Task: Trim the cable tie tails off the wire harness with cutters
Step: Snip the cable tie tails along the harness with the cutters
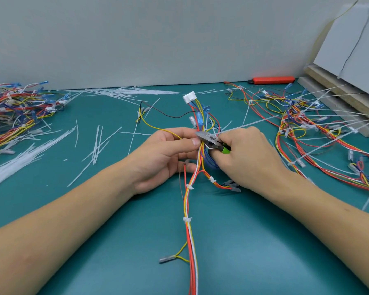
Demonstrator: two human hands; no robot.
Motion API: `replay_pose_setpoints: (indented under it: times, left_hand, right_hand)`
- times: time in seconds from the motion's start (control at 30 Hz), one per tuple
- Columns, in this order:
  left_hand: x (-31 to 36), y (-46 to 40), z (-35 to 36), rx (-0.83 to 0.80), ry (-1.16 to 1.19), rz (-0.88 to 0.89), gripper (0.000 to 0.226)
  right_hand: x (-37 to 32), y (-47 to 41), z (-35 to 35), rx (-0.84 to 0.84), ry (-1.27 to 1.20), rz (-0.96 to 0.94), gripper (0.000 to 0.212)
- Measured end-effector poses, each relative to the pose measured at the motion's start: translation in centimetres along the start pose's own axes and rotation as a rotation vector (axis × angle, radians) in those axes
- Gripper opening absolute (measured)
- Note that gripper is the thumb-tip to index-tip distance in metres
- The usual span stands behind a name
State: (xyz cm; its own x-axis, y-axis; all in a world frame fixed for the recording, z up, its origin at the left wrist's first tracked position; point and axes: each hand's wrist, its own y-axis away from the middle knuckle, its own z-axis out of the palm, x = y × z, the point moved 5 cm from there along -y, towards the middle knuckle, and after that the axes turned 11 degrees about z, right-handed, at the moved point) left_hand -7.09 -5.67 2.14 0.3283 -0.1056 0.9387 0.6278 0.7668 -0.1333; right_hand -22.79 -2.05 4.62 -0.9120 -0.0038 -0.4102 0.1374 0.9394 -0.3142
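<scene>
One harness in work: the wire harness lies mid-mat on the teal bench, long axis running near edge to far, its white connector pointing away from me toward the wall. Three ties along the near trunk look already trimmed flush.

My left hand pinches the bundle at the crossing point, thumb on top. My right hand grips the green-handled cutters, whose nose points left, across the trunk. One cable tie tail leaves the cutter nose and points up and right, well off the harness axis. Whether the blades sit closed on the tail I cannot tell; fingers hide the tips.

To do this step well, I judge: seat the flat face of the blades flush to the tie head, keep wires out of the bite, and cut square so no sharp stub is left. Left pinch should hold the bundle from twisting.

Outward: loose cut tails scatter left, a done pile of harnesses far left, an untrimmed pile at right, a red tool by the wall.
</scene>
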Motion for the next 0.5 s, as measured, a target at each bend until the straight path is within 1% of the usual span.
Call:
replay_pose_setpoints:
  times: [0.1, 0.23, 0.37, 0.5]
  left_hand:
    - [-0.07, -0.06, -0.14, 0.023, -0.002, -0.001, 0.033]
    - [-0.07, -0.10, -0.12, 0.024, -0.001, 0.005, 0.027]
    - [0.00, -0.06, -0.11, 0.010, 0.002, 0.011, 0.015]
    - [0.01, -0.07, 0.01, 0.014, -0.006, 0.012, 0.018]
  right_hand:
    - [-0.11, 0.14, 0.09, 0.005, -0.024, -0.033, 0.025]
    - [-0.10, 0.15, 0.01, 0.027, -0.020, -0.063, 0.024]
    - [-0.37, 0.23, -0.09, 0.026, -0.034, -0.086, 0.026]
    - [-0.16, 0.17, -0.04, 0.009, -0.041, -0.055, 0.029]
